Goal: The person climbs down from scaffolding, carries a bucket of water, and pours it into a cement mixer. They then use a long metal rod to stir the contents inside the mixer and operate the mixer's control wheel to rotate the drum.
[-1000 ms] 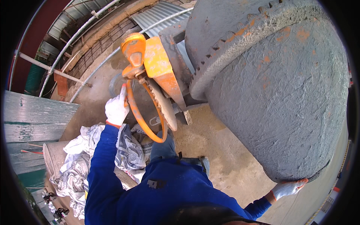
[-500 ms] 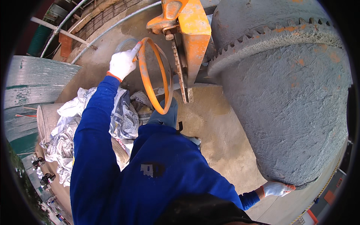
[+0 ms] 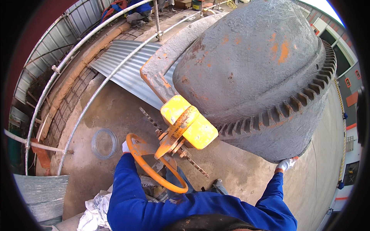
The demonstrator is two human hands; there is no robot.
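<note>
My left hand, in a white glove, is closed at the left side of the orange handwheel; the wheel's rim hides most of its fingers. Over on the right, my gloved right hand grips the lower lip of a concrete mixer drum. Grey, crusted cement coats the drum, with orange patches showing through. A toothed ring gear runs round its middle. Between wheel and drum sits a yellow-orange bracket, with a notched metal plate beside the wheel's hub.
A coil of wire lies on the concrete floor beyond my left arm. Corrugated metal sheet and pipe railings stand farther off. Crumpled white sacks are near my left elbow. Another person crouches at the far top.
The view has tipped up and away, bringing more of the drum, railing and another person into sight. The drum and notched plate sit at a different angle. Both hands remain at wheel and lip.
</note>
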